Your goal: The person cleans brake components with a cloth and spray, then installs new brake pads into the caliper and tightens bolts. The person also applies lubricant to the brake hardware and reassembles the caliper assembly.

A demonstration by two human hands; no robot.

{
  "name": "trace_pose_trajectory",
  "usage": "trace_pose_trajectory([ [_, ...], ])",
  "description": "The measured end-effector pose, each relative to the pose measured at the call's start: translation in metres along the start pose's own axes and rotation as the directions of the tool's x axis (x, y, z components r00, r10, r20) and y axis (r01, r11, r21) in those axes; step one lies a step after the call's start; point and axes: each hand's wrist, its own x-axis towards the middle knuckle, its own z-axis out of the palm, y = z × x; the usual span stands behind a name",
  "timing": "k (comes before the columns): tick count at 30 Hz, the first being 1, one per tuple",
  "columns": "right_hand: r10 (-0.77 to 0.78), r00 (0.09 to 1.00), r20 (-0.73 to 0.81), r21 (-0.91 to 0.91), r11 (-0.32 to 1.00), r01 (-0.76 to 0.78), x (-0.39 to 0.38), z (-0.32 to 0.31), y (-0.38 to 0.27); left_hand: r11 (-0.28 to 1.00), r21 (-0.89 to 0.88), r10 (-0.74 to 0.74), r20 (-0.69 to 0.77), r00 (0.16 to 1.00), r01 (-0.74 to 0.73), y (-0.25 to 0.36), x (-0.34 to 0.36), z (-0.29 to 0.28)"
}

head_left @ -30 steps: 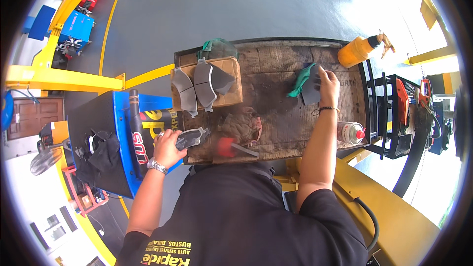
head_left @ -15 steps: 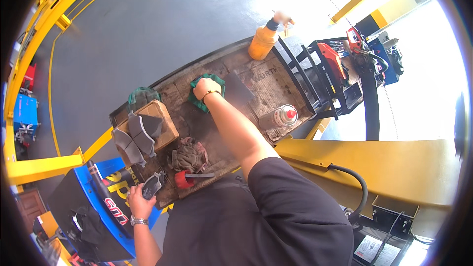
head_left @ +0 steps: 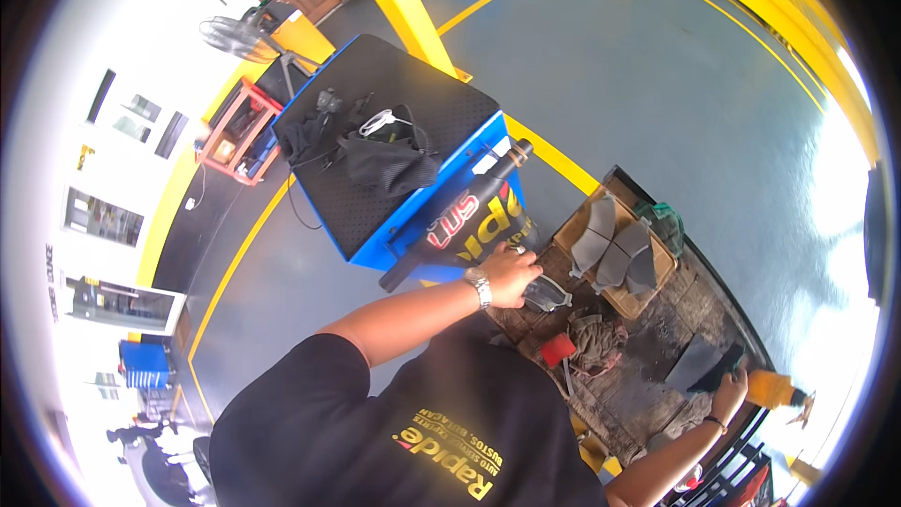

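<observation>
My left hand [head_left: 514, 279] is closed on a dark metal brake pad [head_left: 547, 296] at the left end of a worn board-topped cart [head_left: 685, 314]. My right hand [head_left: 728, 396] grips a dark green cloth [head_left: 711, 371] beside a dark flat sheet [head_left: 685, 359] at the cart's other end. Grey brake pads [head_left: 592, 237] lie on a cardboard box [head_left: 668, 258], with another green cloth [head_left: 668, 219] behind it. A crumpled brown rag [head_left: 596, 343] and a red-handled tool [head_left: 557, 349] lie between my hands.
A blue cabinet [head_left: 394, 75] with black bags [head_left: 385, 164] adjoins the cart. A yellow post [head_left: 394, 0], fan [head_left: 235, 36] and red trolley [head_left: 230, 131] stand beyond. An orange spray bottle [head_left: 770, 388] is at the right; a spray can is partly hidden.
The view has swung left toward the blue cabinet. My right hand moved onto the green cloth and has bunched it up. My left hand still holds the pad.
</observation>
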Motion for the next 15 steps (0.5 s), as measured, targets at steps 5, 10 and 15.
trace_pose_trajectory([
  [5,-0.017,0.995,-0.100,0.113,0.993,0.028,0.003,-0.060,-0.064,0.990,0.012,0.139,-0.125,0.982,-0.139,0.015,0.037,0.001],
  [10,-0.342,0.726,-0.597,-0.209,0.940,0.271,0.044,-0.073,-0.133,0.998,-0.032,0.052,-0.105,0.993,-0.055,0.009,0.029,0.004],
  [15,-0.640,0.464,-0.612,-0.706,0.707,0.043,0.054,-0.029,-0.133,0.999,0.007,0.051,-0.086,0.995,-0.051,0.015,0.028,0.002],
])
